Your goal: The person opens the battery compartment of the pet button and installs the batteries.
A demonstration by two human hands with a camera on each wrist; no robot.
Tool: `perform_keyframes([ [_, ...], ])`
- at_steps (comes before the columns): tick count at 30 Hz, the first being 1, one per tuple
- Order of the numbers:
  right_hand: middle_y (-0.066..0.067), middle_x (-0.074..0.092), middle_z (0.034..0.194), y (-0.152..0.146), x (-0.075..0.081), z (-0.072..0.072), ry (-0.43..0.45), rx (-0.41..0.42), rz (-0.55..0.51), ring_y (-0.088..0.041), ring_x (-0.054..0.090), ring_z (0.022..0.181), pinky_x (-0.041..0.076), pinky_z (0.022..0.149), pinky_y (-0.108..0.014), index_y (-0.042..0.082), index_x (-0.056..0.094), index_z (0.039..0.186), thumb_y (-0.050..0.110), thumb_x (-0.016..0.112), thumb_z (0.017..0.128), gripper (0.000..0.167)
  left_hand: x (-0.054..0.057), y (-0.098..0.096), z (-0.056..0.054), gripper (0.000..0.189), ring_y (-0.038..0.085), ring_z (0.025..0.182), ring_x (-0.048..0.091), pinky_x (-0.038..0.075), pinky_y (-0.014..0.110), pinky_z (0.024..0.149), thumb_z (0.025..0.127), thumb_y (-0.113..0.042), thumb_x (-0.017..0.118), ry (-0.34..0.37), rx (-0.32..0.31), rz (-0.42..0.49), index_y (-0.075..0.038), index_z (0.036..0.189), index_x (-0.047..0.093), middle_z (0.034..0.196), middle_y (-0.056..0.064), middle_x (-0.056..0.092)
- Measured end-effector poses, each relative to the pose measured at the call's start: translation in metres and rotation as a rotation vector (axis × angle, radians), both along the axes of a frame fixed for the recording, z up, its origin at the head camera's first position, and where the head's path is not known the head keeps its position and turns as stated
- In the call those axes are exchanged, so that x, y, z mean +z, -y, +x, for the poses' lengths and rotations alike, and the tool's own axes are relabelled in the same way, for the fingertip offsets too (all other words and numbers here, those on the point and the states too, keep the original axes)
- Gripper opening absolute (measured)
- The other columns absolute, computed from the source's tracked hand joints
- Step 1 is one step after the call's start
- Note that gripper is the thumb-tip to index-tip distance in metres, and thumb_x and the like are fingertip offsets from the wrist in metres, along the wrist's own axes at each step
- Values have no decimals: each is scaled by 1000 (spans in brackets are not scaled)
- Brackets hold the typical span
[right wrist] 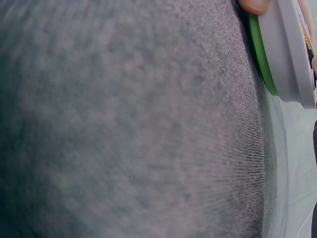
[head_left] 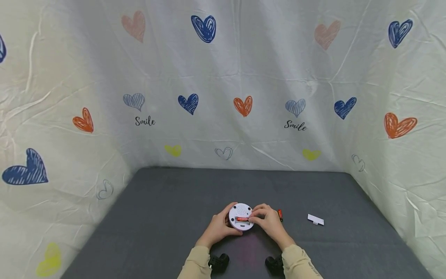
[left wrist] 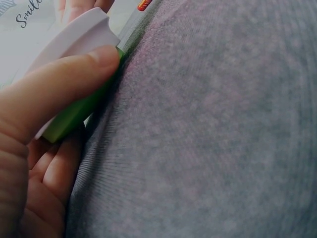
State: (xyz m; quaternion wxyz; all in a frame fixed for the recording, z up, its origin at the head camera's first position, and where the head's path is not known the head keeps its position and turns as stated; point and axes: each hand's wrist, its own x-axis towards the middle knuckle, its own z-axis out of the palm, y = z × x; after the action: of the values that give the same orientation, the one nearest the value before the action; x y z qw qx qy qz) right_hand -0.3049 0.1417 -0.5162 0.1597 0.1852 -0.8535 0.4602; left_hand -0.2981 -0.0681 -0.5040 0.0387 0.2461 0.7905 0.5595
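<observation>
A round white device (head_left: 241, 209) with a green lower part lies back side up, its small holes and open battery slot showing in the head view. My left hand (head_left: 216, 229) grips it by the rim, thumb on the near side and fingers round the far side. In the slot sits a red battery (head_left: 242, 219). The thumb and fingertips of my right hand (head_left: 271, 224) pinch its right end. In the left wrist view my left thumb (left wrist: 74, 72) presses along the device's edge. Only the device's side (right wrist: 280, 49) shows in the right wrist view.
Just beyond my right hand lies a second red battery (head_left: 280, 215). A white battery cover (head_left: 315, 219) with a tab rests farther right on the dark grey table (head_left: 174, 197). White cloth printed with hearts (head_left: 223, 128) stands round the table's back and sides.
</observation>
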Motion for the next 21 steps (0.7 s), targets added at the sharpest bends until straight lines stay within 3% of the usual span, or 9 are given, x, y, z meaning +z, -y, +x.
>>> perform_keyframes([
  [9,2,52,86,2,2,1,128,-16,-26,-16,52,80,44,69,-29,11,71,74,15,79,73,9,2,1,2,89,20,108,55,47,26,82,64,-4,84,-4,13,-20,-11,140,38,123,14,54],
  [16,-5,56,90,4,-1,-1,146,8,-71,-14,57,74,48,64,-24,8,70,73,12,79,73,10,3,0,3,90,19,106,55,47,25,80,63,-2,84,-2,15,-10,-7,140,38,122,14,56],
  [21,-3,55,85,6,0,0,179,-7,-60,-12,56,72,47,61,-23,6,70,73,12,79,73,11,-8,1,-4,91,16,104,56,47,25,79,62,-6,86,-20,25,-12,-7,140,38,121,12,56],
])
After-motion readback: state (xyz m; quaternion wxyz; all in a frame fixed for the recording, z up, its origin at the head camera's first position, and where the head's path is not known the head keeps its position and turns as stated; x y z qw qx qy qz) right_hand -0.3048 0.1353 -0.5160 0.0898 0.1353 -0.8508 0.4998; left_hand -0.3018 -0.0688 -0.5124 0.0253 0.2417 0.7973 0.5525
